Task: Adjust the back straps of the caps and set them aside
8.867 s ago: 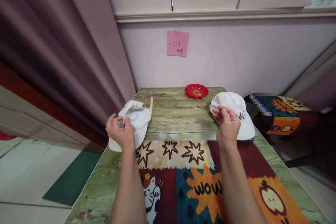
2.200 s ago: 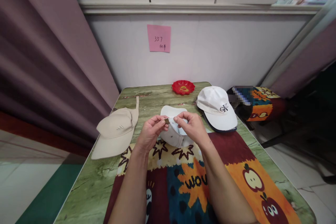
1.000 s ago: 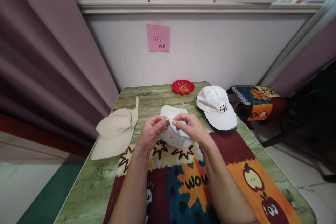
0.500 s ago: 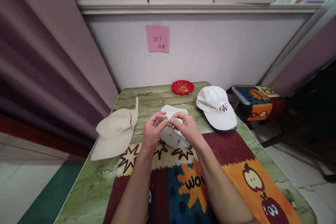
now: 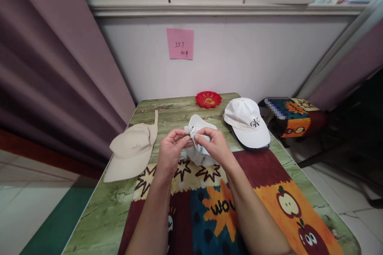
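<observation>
A white cap (image 5: pixel 200 157) is held over the table between both hands, its strap and a small buckle at the fingertips. My left hand (image 5: pixel 174 145) pinches the buckle end of the strap. With thumb and forefinger my right hand (image 5: pixel 212 142) grips the strap's other part, close to the left fingertips. A beige cap (image 5: pixel 131 147) with a small stripe logo lies at the left, its strap sticking up. On the right, a white cap with a CK logo (image 5: pixel 247 121) rests on top of a dark cap (image 5: pixel 237 140).
A red scalloped dish (image 5: pixel 208 99) stands at the back of the green table (image 5: pixel 176 107). A colourful patterned cloth (image 5: pixel 214 211) covers the front. Behind are a wall and a pink note (image 5: pixel 180 44); a cloth-covered seat (image 5: pixel 296 123) is at the right.
The held cap has tilted and turned between the hands, and its strap and buckle show more. My left hand has shifted slightly to the left.
</observation>
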Demonstrator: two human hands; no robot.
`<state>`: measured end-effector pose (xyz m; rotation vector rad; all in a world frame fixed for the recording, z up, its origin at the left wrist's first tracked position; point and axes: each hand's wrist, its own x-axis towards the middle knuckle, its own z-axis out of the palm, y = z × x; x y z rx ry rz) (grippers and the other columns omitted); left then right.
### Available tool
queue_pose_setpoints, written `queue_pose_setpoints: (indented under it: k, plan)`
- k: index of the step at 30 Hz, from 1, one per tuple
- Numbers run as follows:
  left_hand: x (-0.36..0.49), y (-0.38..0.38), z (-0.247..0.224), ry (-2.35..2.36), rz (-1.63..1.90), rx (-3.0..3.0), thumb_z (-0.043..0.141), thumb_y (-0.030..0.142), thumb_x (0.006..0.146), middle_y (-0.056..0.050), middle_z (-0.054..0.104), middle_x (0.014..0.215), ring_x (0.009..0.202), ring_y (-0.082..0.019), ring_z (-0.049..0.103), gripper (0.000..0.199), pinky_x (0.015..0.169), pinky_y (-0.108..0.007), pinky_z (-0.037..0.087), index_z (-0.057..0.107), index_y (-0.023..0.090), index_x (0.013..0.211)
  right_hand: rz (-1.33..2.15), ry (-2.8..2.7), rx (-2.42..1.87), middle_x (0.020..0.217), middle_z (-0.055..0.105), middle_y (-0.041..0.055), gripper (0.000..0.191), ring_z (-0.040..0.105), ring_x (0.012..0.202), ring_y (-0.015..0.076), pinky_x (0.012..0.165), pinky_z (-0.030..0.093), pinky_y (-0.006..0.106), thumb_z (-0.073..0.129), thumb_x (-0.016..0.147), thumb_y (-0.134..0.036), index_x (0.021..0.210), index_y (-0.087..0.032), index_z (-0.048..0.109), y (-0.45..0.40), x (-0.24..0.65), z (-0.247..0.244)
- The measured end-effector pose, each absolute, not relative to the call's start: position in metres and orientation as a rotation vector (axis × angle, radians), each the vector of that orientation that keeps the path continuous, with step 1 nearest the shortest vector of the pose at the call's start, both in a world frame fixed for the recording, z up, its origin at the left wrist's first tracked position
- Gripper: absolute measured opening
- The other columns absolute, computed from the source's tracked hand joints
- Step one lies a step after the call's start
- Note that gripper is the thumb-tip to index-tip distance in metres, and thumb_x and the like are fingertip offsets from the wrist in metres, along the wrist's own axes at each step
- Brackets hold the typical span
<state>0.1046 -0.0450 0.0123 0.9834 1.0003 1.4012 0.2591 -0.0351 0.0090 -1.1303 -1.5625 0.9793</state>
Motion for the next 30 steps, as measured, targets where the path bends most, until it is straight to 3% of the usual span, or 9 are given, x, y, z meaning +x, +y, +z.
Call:
queue_pose_setpoints:
  k: [6,18,25,30]
  plan:
    - [0.101,-0.042,0.008,0.991,1.39,0.969,0.084,0.026,0.064,-0.002,0.071,0.079,0.072,-0.017,0.069,0.029,0.072,-0.032,0.059,0.066,0.016,0.084,0.905,-1.574,-1.208,0.087,0.074,0.0019,0.013,0.065,0.074,0.0168,0.076,0.047,0.028,0.063,0.082,-0.034,0.081,-0.021,0.066,-0.039,0.255,0.013]
    - [0.099,-0.043,0.007,0.972,1.303,1.101,0.084,0.028,0.067,-0.005,0.074,0.083,0.074,-0.018,0.07,0.026,0.076,-0.035,0.06,0.072,0.016,0.086,0.822,-1.638,-1.299,0.072,0.071,-0.0008,0.011,0.061,0.064,0.0154,0.064,0.043,0.025,0.064,0.079,-0.031,0.074,-0.022,0.067,-0.042,0.262,0.02]
    - [0.098,-0.043,0.007,0.962,1.318,1.077,0.084,0.027,0.067,-0.004,0.074,0.08,0.075,-0.018,0.07,0.025,0.079,-0.033,0.059,0.071,0.016,0.084,0.924,-1.549,-1.206,0.078,0.073,0.0014,0.014,0.065,0.071,0.0166,0.068,0.046,0.026,0.064,0.081,-0.035,0.084,-0.021,0.067,-0.039,0.257,0.012]
    - [0.093,-0.041,0.007,0.988,1.305,1.066,0.085,0.028,0.065,-0.004,0.073,0.08,0.073,-0.018,0.07,0.026,0.076,-0.033,0.058,0.07,0.016,0.083,1.022,-1.597,-1.214,0.072,0.069,0.0019,0.018,0.058,0.061,0.0136,0.056,0.04,0.023,0.064,0.081,-0.036,0.082,-0.019,0.068,-0.035,0.274,0.012]
